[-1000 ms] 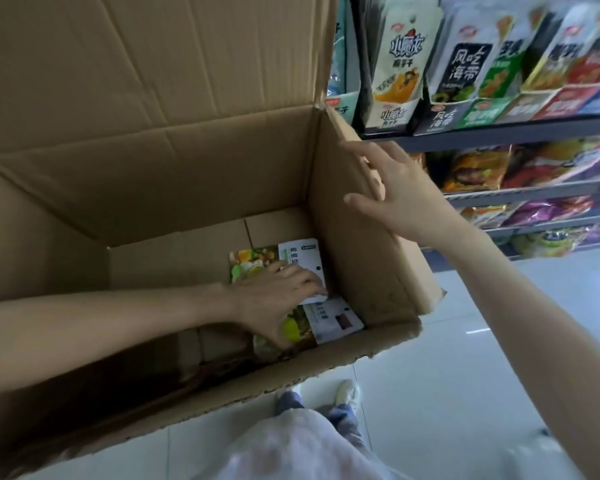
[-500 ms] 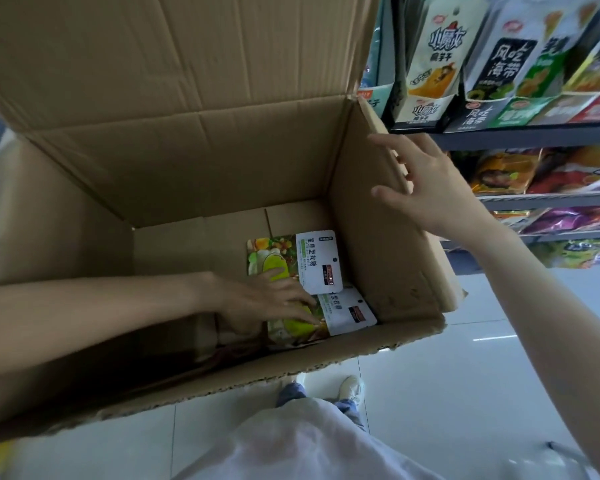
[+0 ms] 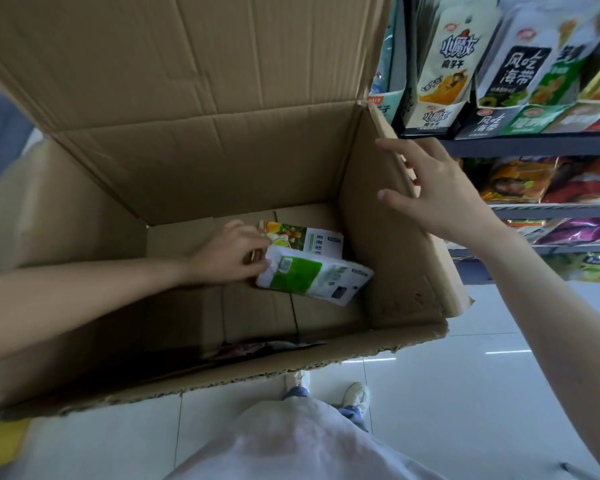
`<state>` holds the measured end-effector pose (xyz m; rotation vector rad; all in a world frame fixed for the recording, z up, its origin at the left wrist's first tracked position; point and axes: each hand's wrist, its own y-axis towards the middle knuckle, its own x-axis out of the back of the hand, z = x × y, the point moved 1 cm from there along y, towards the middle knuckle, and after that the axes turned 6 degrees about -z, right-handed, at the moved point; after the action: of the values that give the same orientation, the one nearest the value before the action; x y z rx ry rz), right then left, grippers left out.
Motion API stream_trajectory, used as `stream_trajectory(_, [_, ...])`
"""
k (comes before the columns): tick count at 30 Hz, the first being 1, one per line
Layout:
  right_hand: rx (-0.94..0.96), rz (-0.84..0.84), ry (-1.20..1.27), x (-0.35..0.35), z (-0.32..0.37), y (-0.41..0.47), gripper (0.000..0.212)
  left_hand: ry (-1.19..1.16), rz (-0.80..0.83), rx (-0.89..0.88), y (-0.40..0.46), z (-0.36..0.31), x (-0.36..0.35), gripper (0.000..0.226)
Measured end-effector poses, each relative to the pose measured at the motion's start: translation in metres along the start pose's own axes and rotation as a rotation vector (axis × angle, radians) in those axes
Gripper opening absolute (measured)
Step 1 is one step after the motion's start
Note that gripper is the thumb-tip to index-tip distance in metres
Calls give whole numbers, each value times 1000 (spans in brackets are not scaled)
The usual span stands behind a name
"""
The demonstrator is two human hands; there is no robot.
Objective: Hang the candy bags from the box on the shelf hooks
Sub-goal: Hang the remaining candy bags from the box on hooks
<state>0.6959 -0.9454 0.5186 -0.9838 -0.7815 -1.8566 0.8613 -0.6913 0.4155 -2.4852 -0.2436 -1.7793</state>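
**Candy bags: two left at the box bottom**

Green-and-white plastic candy bag [image 3: 312,275] is pinched at its left edge by the left hand [image 3: 229,254], centre frame, inside the brown cardboard box [image 3: 388,258]. Lift straight up, clear of the second, fruit-printed bag [image 3: 305,237] beneath. Right hand [image 3: 440,188], fingers spread, steadies the wall.

floor [image 3: 447,393]: pale glossy tiles
shoes [image 3: 355,396]: white, on the floor
snack packets [image 3: 444,64]: standing in rows, upper right
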Motion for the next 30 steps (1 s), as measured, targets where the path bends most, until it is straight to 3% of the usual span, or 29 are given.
stream_trajectory(2, [7, 7, 2, 0, -1, 1, 62, 65, 34, 176, 3, 9, 10, 32])
stream_trajectory(4, [10, 8, 5, 0, -2, 2, 63, 298, 207, 295, 5, 18, 11, 38])
stream_trajectory(7, [11, 11, 9, -1, -2, 1, 63, 352, 307, 433, 12, 23, 1, 74])
stream_trajectory(10, [15, 5, -1, -1, -4, 1, 63, 235, 238, 281, 29, 14, -8, 77])
stream_trajectory(13, [15, 10, -4, -1, -4, 2, 63, -45, 403, 33, 30, -14, -3, 74])
stream_trajectory(15, [16, 10, -2, -1, -4, 2, 64, -136, 530, -33, 21, -36, 5, 66])
stream_trajectory(22, [5, 12, -3, -1, -3, 2, 63, 6, 721, -86, 0, -63, -8, 42])
stream_trajectory(26, [5, 12, -5, -1, -3, 2, 63, 153, 523, -165, 0, -59, -17, 20])
stream_trajectory(30, [1, 4, 4, -2, -2, 2, 63, 210, 335, -78, 33, -22, -29, 27])
